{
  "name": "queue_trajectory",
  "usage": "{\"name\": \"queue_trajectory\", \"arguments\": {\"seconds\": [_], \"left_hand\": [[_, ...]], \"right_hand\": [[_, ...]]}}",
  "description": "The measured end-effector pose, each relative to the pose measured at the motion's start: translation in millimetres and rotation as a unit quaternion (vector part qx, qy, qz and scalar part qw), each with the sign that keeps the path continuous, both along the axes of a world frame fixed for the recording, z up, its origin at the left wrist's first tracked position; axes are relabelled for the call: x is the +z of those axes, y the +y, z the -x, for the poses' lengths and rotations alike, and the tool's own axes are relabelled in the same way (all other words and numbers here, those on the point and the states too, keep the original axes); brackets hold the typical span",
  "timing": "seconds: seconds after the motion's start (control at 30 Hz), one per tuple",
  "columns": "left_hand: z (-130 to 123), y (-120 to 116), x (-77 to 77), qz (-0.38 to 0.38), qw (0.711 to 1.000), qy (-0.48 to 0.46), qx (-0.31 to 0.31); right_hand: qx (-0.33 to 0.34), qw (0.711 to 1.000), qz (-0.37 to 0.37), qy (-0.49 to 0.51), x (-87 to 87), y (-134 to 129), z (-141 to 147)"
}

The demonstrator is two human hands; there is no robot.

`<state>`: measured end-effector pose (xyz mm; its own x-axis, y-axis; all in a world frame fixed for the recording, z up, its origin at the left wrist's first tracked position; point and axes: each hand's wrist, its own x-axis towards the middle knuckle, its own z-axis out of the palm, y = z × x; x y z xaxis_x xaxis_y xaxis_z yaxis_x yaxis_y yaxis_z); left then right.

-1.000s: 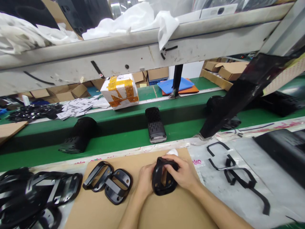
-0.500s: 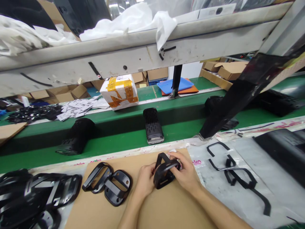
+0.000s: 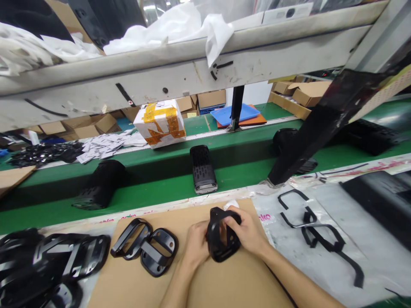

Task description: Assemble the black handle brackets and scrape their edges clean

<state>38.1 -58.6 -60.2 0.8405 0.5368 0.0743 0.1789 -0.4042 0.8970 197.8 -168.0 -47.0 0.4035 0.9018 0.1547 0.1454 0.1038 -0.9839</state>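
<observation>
Both my hands hold a black moulded plastic frame [image 3: 222, 241] above a brown cardboard sheet [image 3: 224, 284]. My left hand [image 3: 195, 244] grips its left side, and my right hand [image 3: 245, 231] wraps over its top right. Part of the frame is hidden by my fingers. Left of my hands, two similar black frames [image 3: 131, 238] [image 3: 158, 252] lie on the cardboard, close together. A small white scrap [image 3: 231, 204] lies just beyond my right hand.
A heap of black frames [image 3: 41, 267] lies at lower left. Black strips [image 3: 316, 233] lie on a plastic sheet at right. Beyond, a green conveyor belt [image 3: 160, 188] carries black parts [image 3: 203, 169] and a taped carton [image 3: 159, 123], beneath a grey beam [image 3: 192, 72].
The black frame has turned in my hands, its open side swinging from upward to facing me. My right hand now covers more of its top. The view has drifted slightly.
</observation>
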Motion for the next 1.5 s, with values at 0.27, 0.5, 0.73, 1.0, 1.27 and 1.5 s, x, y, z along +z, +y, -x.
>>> {"name": "queue_trajectory", "arguments": {"seconds": [0.27, 0.5, 0.73, 1.0, 1.27, 1.5], "left_hand": [[4.3, -2.9, -12.0, -0.001, 0.996, -0.054, 0.074], [6.9, 1.2, -8.4, -0.044, 0.998, -0.021, 0.042], [4.4, 2.0, -12.3, -0.021, 0.999, -0.022, 0.035], [5.2, 1.4, -12.2, -0.027, 0.999, 0.039, -0.003], [4.1, 1.3, -3.8, -0.061, 0.996, 0.070, -0.012], [3.3, -0.2, -3.0, -0.035, 0.998, 0.044, -0.012]], "right_hand": [[0.101, 0.992, 0.051, 0.063, -2.7, 1.2, 2.6], [0.125, 0.988, 0.063, 0.063, -1.6, 0.4, -2.3], [0.134, 0.987, 0.058, 0.060, -0.4, 1.0, -4.3], [0.183, 0.980, 0.067, 0.035, 4.3, -1.3, -9.0], [0.152, 0.986, 0.065, -0.019, 8.9, -0.8, -0.7], [0.138, 0.988, 0.060, -0.016, 9.8, -0.8, -3.8]]}}
